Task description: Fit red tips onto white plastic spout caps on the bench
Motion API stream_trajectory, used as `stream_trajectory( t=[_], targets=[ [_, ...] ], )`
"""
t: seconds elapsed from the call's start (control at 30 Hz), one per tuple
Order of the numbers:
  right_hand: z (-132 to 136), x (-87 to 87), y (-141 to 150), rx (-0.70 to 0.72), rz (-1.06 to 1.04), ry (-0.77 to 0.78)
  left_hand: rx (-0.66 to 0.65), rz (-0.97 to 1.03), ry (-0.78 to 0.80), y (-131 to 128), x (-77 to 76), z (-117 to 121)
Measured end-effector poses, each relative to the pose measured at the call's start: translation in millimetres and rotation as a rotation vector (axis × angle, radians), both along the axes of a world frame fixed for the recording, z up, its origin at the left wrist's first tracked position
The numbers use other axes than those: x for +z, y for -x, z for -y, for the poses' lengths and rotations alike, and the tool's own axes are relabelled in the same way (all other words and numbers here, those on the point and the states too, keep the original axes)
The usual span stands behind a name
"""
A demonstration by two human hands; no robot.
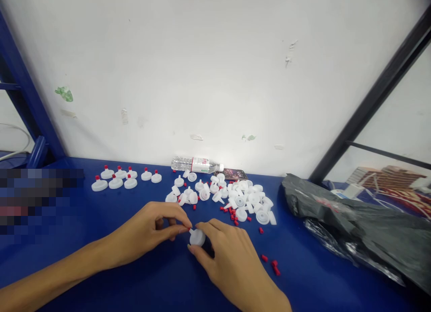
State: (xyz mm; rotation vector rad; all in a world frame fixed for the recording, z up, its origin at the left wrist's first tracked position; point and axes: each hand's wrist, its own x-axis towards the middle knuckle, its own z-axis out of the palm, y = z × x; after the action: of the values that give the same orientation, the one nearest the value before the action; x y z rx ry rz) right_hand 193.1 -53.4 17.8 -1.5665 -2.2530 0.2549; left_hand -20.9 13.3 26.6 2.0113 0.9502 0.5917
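Note:
My right hand (229, 253) grips a white plastic spout cap (198, 238) by its round base, thumb and forefinger on opposite sides. The cap is tilted so its narrow nozzle points toward my left hand (161, 226). Between my left thumb and forefinger is a small red tip cap, mostly hidden by the fingertips, at the nozzle's end. Whether it sits on the nozzle or just touches it, I cannot tell. At the back left, several white spout caps (116, 182) stand upright with red tips on.
Loose white caps (252, 197) lie heaped beyond my hands, with red tips (233, 214) among them. Several more red tips (275, 267) lie to the right. A water bottle (198, 164) and a phone (232, 174) are by the wall. A dark plastic bag (357, 226) covers the right side.

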Motion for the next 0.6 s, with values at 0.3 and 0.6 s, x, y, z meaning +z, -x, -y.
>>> stream_trajectory(
  t=[0.3, 0.6],
  targets=[
    [-1.6, -1.9, -0.8, 0.024, 0.063, -0.03, -0.038, 0.086, 0.101, -3.9, -8.2, 4.4],
    [0.8, 1.5, 2.5, 0.027, 0.004, 0.01, -0.005, 0.109, 0.082, -2.0, -10.1, 5.9]
  ],
)
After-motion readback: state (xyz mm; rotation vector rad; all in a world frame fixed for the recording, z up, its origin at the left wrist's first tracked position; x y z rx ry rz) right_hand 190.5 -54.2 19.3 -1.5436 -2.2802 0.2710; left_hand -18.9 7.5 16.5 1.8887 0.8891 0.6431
